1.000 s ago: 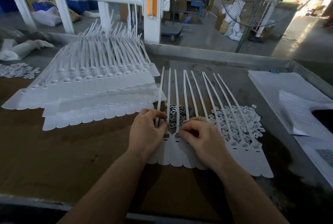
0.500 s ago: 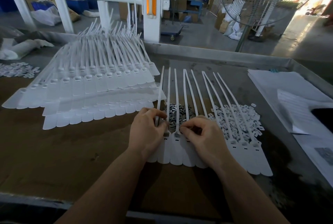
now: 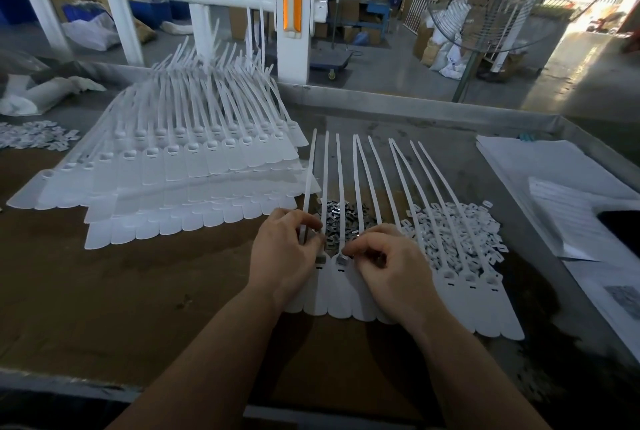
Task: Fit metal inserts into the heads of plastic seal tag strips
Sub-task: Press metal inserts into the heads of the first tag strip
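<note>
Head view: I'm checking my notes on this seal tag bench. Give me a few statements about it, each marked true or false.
1. The pile of metal inserts lies under the seal tag strips. True.
2. Both hands are off the strips. False: the left hand and right hand work at the strip heads.
3. The stack of finished strips lies right of the hands. False: left.
4. White plastic clips are heaped right of the inserts. True.

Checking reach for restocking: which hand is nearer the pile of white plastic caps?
Right. The right hand sits just beside the pile of white plastic caps, at its left edge; the left hand is farther left, beyond the metal inserts.
</note>
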The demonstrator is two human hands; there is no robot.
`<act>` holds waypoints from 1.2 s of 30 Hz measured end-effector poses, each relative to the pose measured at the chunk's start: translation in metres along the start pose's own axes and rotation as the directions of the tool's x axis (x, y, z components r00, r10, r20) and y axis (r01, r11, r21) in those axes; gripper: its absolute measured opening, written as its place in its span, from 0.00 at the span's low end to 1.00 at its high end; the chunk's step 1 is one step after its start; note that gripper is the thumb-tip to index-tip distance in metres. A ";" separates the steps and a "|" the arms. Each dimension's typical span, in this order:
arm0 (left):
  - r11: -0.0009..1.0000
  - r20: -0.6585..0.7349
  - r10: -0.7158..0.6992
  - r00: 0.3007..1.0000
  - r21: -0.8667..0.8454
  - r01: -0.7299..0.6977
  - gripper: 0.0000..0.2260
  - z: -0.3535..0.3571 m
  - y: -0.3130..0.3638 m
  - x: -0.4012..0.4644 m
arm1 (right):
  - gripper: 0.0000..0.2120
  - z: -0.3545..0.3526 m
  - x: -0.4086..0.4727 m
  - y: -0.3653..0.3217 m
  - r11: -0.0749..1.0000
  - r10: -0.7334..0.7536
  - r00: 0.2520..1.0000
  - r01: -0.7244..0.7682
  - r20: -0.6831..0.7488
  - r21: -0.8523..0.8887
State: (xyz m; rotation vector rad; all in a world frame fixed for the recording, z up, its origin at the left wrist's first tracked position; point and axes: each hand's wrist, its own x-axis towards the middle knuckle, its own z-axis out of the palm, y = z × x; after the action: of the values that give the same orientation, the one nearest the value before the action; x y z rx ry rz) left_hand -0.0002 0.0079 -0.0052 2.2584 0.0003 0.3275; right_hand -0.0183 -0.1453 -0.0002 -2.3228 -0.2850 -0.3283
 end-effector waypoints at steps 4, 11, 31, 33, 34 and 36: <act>1.000 0.004 0.003 1.000 -0.001 -0.003 0.05 -0.001 0.001 0.000 | 0.09 -0.001 0.000 -0.002 1.000 -0.020 1.000 0.020 0.006 -0.012; 1.000 0.004 0.007 1.000 -0.012 -0.007 0.06 -0.001 0.001 0.000 | 0.07 -0.001 0.000 -0.003 0.999 -0.029 1.000 0.029 0.009 -0.014; 1.000 0.010 0.012 1.000 0.000 -0.012 0.07 0.001 0.000 -0.001 | 0.05 0.001 0.000 0.001 0.999 0.013 0.999 -0.011 0.051 -0.039; 1.000 0.012 0.011 1.000 0.002 -0.011 0.07 0.001 -0.001 -0.001 | 0.08 0.001 0.000 0.002 0.999 0.048 0.999 -0.048 0.020 0.021; 1.000 0.013 0.012 1.000 0.003 -0.012 0.06 0.001 -0.001 -0.001 | 0.09 0.001 0.000 0.003 0.997 0.064 0.998 -0.064 -0.002 0.051; 1.000 0.010 0.015 1.000 0.005 -0.015 0.05 0.002 -0.002 -0.001 | 0.10 0.001 0.001 0.003 0.991 0.086 0.995 -0.080 -0.054 0.103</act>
State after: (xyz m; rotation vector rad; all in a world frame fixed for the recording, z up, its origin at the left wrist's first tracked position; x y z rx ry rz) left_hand -0.0003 0.0076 -0.0077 2.2662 -0.0207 0.3245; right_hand -0.0167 -0.1463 -0.0029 -2.2148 -0.1722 -0.3320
